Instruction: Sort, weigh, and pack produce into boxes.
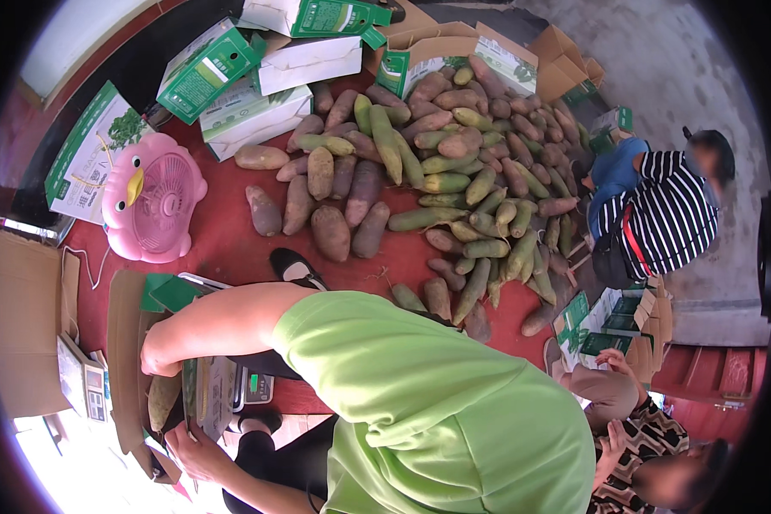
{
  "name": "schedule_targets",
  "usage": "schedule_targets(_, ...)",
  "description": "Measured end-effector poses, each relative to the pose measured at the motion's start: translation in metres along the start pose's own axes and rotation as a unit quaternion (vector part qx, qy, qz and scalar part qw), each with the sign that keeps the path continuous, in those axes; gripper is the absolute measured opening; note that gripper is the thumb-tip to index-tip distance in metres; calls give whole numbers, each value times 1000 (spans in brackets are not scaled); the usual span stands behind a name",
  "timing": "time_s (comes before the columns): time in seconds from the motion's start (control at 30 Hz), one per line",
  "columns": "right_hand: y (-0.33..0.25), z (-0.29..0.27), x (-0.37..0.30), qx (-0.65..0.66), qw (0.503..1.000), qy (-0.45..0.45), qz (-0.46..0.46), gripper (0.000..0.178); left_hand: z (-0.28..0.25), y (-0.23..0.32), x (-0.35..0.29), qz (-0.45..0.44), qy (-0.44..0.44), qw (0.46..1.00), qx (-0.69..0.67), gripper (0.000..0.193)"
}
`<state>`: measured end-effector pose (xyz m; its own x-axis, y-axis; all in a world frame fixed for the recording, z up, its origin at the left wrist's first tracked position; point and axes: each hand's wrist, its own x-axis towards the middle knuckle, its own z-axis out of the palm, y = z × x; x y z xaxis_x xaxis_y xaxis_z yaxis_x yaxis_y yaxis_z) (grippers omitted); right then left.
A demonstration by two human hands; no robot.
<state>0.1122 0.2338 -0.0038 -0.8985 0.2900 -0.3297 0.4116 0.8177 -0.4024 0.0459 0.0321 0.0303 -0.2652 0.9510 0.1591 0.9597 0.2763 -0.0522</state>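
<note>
A brown cardboard box [126, 377] stands open at the lower left, with a long greenish radish [164, 399] inside it. My right hand [159, 360] reaches across into the box just above that radish; its fingertips are hidden, so its grip cannot be told. My left hand [199, 451] is at the near side of the box, its fingers bent over the edge. A green-and-white printed carton panel [218, 396] lies between the box and a weighing scale [255, 385] with a lit green display.
A large heap of green and reddish radishes [480, 163] covers the red floor. A pink bird-shaped fan [156, 199] stands left, near green-and-white cartons [210, 73]. Another scale [84, 381] is at far left. A striped-shirt person [660, 210] and a patterned-top person [642, 450] are to the right.
</note>
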Motion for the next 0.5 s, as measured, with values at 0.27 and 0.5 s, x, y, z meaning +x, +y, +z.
schedule_targets(0.27,15,8,50,-141,966,-212,44,29,3,-10,-6,-1,25,1000,-12,16)
schedule_targets(0.5,-8,-2,9,-161,969,-189,-5,23,0,-9,-11,-12,8,998,-56,12)
